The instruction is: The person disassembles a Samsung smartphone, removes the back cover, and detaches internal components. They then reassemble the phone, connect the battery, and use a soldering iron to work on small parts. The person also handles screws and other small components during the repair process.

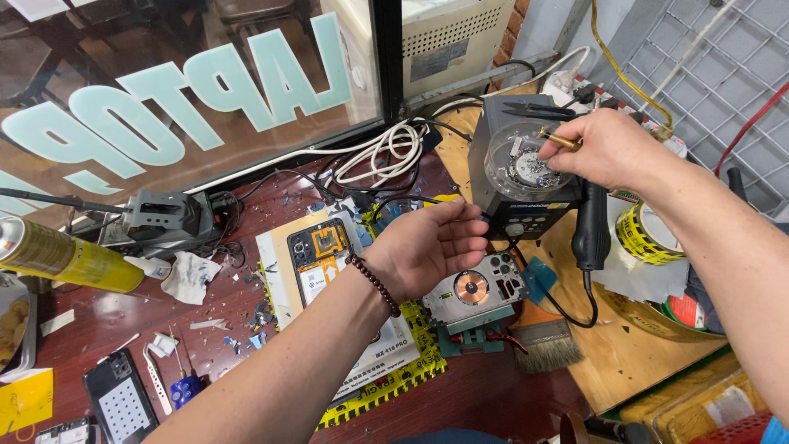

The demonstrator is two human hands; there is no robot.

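From the head camera, the right hand (608, 148) reaches in from 3 o'clock, its grip pinched shut on a small brass-tipped tool (560, 140) whose tip points toward 9 o'clock over a clear round dish of small metal parts (524, 167). That dish sits on top of a dark grey hot-air station (516, 210) at 1 o'clock on the desk (107, 321). The left hand (429, 247) hovers near centre, palm up, fingers half curled and holding nothing, with a dark bead bracelet (374, 284) on the wrist. Just below it at 5 o'clock, an opened phone back with a copper coil (473, 288) sits clamped in a teal holder. At 9 o'clock from the left hand, another opened phone (319, 256) lies on a mat. A brush (549, 344) lies at 5 o'clock, and a yellow spray can (66, 256) lies far at 9 o'clock.
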